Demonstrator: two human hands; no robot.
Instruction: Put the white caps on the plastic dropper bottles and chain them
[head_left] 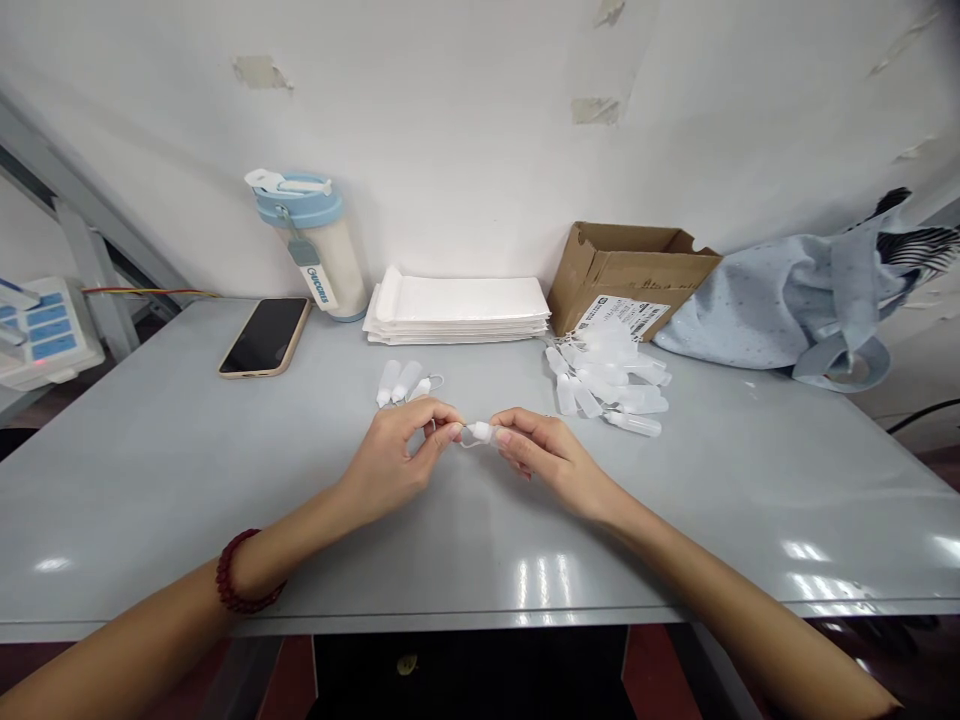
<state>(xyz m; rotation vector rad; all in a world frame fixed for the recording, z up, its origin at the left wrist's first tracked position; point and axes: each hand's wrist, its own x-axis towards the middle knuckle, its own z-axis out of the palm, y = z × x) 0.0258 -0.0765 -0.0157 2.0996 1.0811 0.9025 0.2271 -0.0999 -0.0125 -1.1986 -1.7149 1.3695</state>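
A small translucent dropper bottle with a white top [481, 431] is held sideways just above the table, between my hands. My right hand [551, 455] pinches its body, most of which the fingers hide. My left hand [405, 450] is closed at the bottle's thin tip, where a white strap loops down below the top. What lies inside the left fingertips is too small to tell. Just beyond my left hand lie a few similar small bottles [406, 380], one with a looped strap. A larger pile of translucent bottles [600, 378] lies beyond my right hand.
Along the wall stand a blue-lidded tumbler [322, 250], a stack of white envelope-like packets [461, 305], an open cardboard box [637, 275] and a light blue cloth bag [772, 300]. A phone [265, 338] lies at left, near a white power strip [49, 335]. The grey table [300, 570] has a front edge below my forearms.
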